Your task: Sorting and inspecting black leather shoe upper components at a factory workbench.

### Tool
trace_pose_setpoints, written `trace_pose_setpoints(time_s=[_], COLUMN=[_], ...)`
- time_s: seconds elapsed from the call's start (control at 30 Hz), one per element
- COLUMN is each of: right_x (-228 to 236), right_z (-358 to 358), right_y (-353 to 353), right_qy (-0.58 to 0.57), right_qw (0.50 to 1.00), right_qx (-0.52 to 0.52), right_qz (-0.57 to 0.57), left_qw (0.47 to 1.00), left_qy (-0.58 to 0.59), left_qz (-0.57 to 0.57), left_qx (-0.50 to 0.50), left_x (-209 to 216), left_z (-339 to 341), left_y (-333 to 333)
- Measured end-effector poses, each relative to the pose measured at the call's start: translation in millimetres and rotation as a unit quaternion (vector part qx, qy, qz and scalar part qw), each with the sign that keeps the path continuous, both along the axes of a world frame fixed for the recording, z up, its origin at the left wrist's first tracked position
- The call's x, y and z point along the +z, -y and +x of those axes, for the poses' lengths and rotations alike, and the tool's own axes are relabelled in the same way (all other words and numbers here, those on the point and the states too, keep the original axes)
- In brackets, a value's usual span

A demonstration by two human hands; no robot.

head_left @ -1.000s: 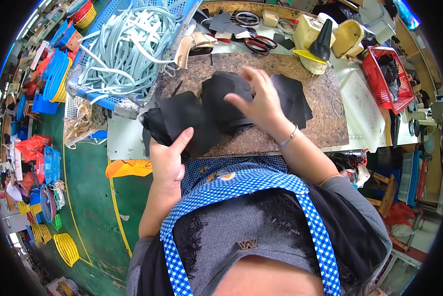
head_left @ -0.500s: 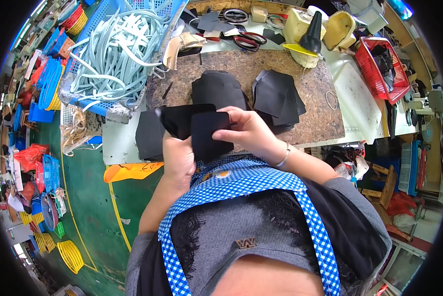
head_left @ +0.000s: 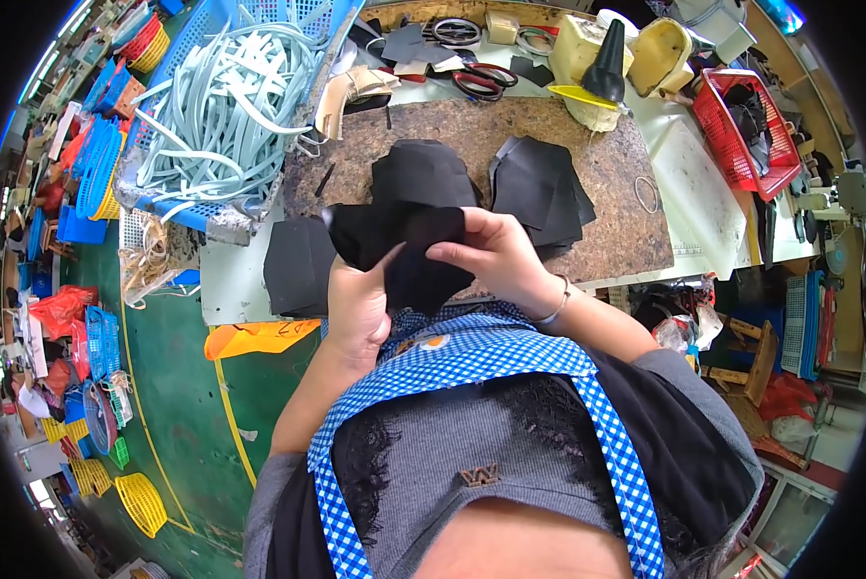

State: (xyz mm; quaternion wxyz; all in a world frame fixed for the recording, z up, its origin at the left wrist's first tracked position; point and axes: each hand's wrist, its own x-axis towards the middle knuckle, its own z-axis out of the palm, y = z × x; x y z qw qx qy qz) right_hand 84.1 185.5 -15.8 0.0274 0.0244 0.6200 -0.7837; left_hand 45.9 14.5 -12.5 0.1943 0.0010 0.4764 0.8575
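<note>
Both hands hold a black fabric piece (head_left: 409,253) lifted above the near edge of the brown cork work board (head_left: 616,183). My left hand (head_left: 360,304) grips it from below on the left. My right hand (head_left: 495,256) pinches its upper right edge with the fingertips. Behind it on the board lie a black piece (head_left: 418,174) and a stack of black pieces (head_left: 539,188). A further stack of black pieces (head_left: 298,265) rests at the table's left near corner.
A blue basket (head_left: 225,106) of pale green strips sits at the left. Scissors (head_left: 486,82), yellow containers (head_left: 659,53) and a red basket (head_left: 756,121) stand along the back and right. Green floor with coloured baskets lies to the left.
My hands left the pile on the board, picked up one black piece and brought it toward my chest. The piece is now held closer and turned between both hands.
</note>
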Motion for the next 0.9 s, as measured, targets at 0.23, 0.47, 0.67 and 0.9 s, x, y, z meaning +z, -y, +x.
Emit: trace_pose_setpoints(time_s=[0.23, 0.47, 0.67, 0.9], right_x=[16, -12, 32, 12], right_z=[4, 7, 9, 7], right_y=[-17, -1, -15, -10], right_qy=[-0.173, 0.0, -0.008, 0.055], right_qw=[0.979, 0.996, 0.997, 0.998], right_qx=[0.104, -0.022, 0.047, -0.008], right_qz=[-0.017, 0.091, -0.068, -0.04], left_qw=[0.998, 0.995, 1.0, 0.999], left_qy=[-0.002, 0.089, 0.027, 0.028], left_qz=[-0.041, 0.043, -0.014, -0.024], left_qx=[0.037, -0.031, 0.006, 0.023], left_x=[-7, -4, -10, -4], left_z=[-9, -3, -9, -5], left_y=[6, 2, 7, 2])
